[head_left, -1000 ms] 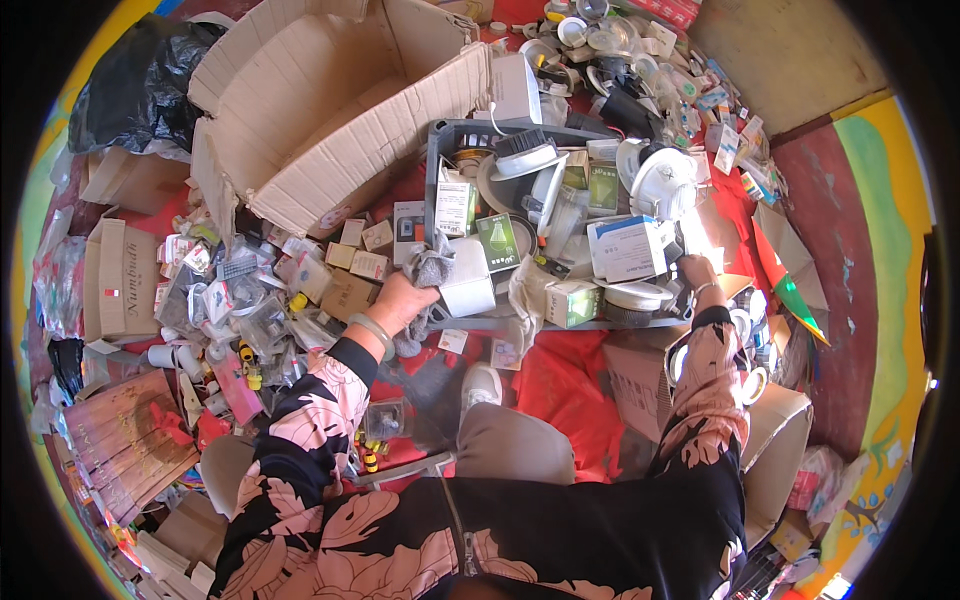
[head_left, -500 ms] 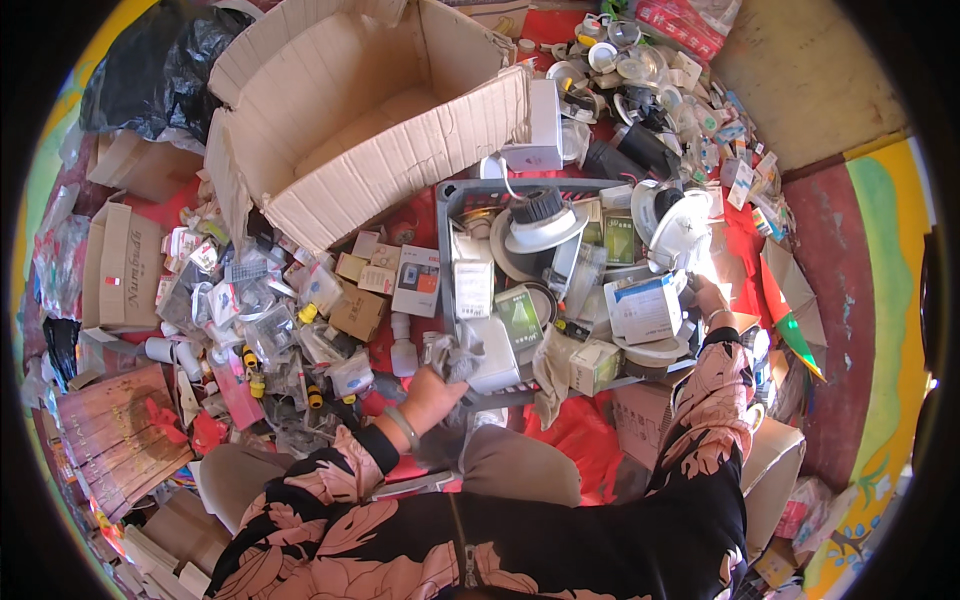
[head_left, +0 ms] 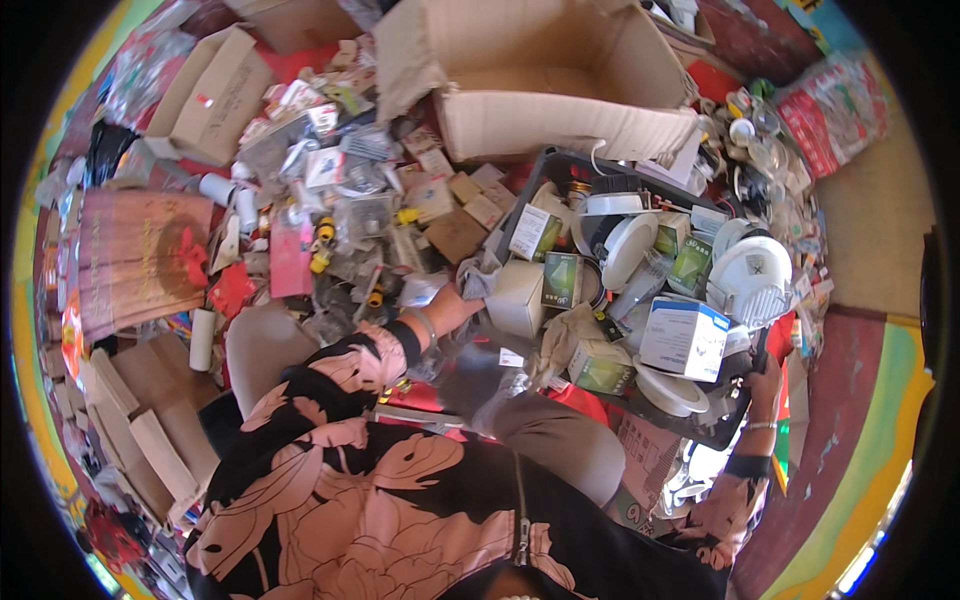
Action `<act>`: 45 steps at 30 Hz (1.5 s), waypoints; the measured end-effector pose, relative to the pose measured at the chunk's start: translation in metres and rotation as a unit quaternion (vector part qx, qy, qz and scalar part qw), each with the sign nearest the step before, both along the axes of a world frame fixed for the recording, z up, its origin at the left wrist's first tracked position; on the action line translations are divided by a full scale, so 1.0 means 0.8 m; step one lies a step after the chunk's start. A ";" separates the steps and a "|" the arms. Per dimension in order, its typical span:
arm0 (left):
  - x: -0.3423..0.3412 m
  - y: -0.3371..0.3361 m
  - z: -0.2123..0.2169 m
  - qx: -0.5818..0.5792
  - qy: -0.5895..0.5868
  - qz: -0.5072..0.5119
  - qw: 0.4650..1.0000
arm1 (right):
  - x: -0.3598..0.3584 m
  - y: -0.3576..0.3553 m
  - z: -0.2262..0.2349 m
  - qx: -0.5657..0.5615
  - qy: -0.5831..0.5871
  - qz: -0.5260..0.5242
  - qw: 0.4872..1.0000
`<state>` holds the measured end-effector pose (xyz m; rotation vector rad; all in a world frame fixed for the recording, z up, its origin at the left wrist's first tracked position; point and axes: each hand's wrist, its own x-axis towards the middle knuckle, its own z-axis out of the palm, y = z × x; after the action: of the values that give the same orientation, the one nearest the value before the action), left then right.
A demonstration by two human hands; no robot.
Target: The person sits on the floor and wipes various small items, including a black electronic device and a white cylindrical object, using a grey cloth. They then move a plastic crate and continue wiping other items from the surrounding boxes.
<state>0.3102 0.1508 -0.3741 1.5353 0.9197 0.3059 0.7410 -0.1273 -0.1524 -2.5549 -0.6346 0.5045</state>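
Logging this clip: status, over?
Left hand on white box in dark crate. Right hand gripping crate's near-right rim. Boxes, round lamps crowd crate.

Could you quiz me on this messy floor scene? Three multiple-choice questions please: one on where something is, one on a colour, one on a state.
1. Where does the person's right hand rest?
A. on the right edge of the dark tray
B. inside the big cardboard box
C. on the red booklet

2. What colour are the two small boxes standing among the lamp parts in the tray?
A. yellow
B. green
C. pink

3. How does the large cardboard box above the tray stand?
A. taped shut
B. crushed flat
C. open, flaps spread, inside bare

Answers: 1 A, the fingers curl over the tray's right rim. 2 B, both show green faces. 3 C, its flaps hang outward and brown inner walls show. The left hand meanwhile reaches to the tray's left side, by a white box.
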 end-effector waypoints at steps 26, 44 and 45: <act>-0.134 -0.040 0.235 0.081 -0.209 0.121 0.967 | -0.407 0.209 0.129 -0.020 -0.356 0.104 0.928; -0.136 -0.091 0.319 0.264 -0.294 0.135 0.908 | -0.498 0.248 0.120 0.071 -0.299 0.286 0.908; -0.152 -0.078 0.329 0.200 -0.238 0.134 0.941 | -0.514 0.259 0.123 0.032 -0.360 0.350 0.864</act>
<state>0.1889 0.0888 -0.1109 1.5924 0.6983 1.0672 0.3298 0.0797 -0.0539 -2.3313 -1.8314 -0.3089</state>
